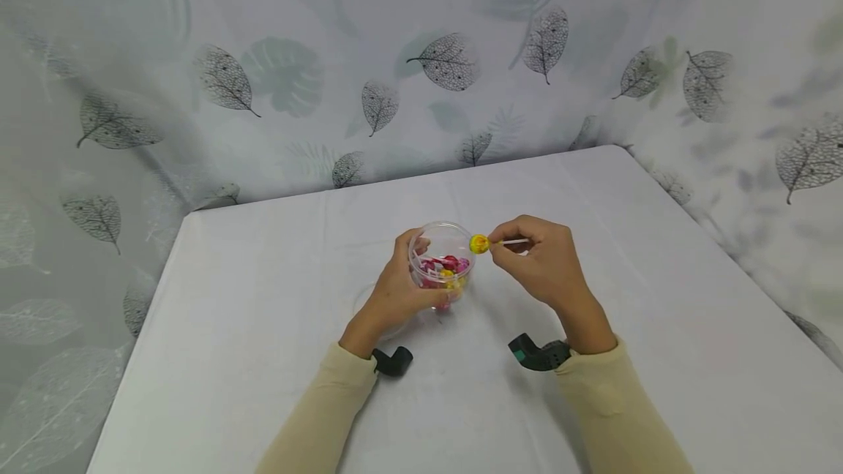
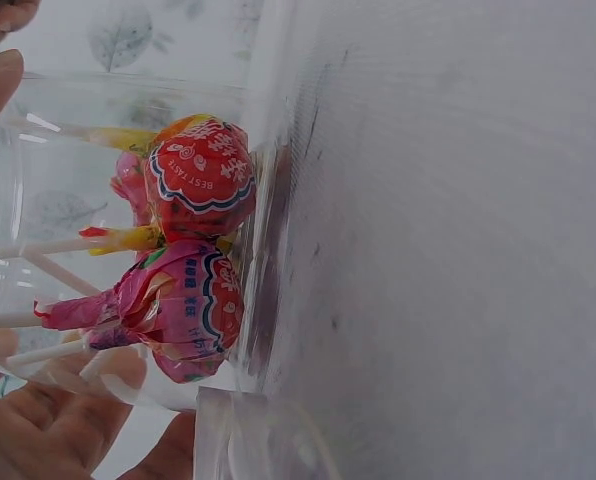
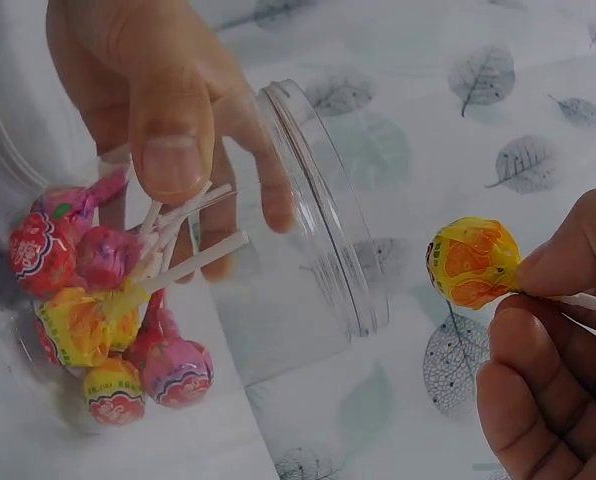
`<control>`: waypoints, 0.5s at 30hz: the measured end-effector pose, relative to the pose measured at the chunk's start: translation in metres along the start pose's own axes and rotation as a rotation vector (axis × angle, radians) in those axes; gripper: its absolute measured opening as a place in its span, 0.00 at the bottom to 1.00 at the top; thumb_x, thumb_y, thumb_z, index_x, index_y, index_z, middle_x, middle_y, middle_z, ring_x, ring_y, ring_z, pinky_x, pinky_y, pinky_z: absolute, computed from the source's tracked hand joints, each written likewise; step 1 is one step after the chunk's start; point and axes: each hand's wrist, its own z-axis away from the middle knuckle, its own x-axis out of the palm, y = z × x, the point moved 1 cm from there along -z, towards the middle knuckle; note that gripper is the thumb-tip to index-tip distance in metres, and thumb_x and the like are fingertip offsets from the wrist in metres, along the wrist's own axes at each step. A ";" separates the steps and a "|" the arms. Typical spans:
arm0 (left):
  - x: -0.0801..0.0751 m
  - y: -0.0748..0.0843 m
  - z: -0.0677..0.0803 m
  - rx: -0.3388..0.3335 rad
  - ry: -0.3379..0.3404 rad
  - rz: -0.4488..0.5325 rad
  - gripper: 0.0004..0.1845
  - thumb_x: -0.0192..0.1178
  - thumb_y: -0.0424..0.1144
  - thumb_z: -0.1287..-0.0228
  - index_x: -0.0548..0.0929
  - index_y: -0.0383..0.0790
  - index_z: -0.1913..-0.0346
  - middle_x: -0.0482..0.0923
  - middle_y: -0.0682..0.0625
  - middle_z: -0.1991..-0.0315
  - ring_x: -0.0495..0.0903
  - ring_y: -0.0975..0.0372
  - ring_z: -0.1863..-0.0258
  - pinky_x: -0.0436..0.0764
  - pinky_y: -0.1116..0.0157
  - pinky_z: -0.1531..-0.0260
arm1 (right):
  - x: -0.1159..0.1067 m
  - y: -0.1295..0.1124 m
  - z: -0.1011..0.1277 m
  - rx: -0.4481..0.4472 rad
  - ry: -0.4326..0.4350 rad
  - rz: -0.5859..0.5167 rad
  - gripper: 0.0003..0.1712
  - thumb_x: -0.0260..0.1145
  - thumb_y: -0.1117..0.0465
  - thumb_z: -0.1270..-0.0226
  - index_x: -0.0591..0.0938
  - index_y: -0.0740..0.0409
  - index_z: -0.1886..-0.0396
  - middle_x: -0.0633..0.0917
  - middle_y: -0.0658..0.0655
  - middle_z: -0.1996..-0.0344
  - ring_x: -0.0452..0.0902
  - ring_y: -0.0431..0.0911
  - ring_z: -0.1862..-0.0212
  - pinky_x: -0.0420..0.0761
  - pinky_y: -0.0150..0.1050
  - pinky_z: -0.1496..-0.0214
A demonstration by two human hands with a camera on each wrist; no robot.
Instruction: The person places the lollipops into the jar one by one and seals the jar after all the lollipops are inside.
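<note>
Lollipop (image 1: 479, 243) in the yellow wrapper sits just outside the rim of the clear jar (image 1: 443, 240), your right hand (image 1: 540, 262) pinching its white stick. Your left hand (image 1: 395, 287) wraps around the jar, tilted over the white table (image 1: 658, 328). More wrapped lollipops (image 3: 98, 310) are piled inside, maybe seven, hard to count.

The lollipop stick (image 3: 588, 303) runs off the frame edge beside the right hand (image 3: 548, 380); wrapper print stays unreadable.
</note>
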 end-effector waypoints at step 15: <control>-0.001 0.000 0.001 -0.005 -0.011 0.012 0.59 0.83 0.46 0.50 0.53 0.61 0.21 0.66 0.49 0.22 0.71 0.57 0.30 0.69 0.48 0.28 | 0.007 -0.009 -0.016 -0.029 -0.083 0.056 0.06 0.71 0.74 0.39 0.90 0.60 0.68 0.91 0.53 0.67 0.88 0.44 0.64 0.85 0.31 0.61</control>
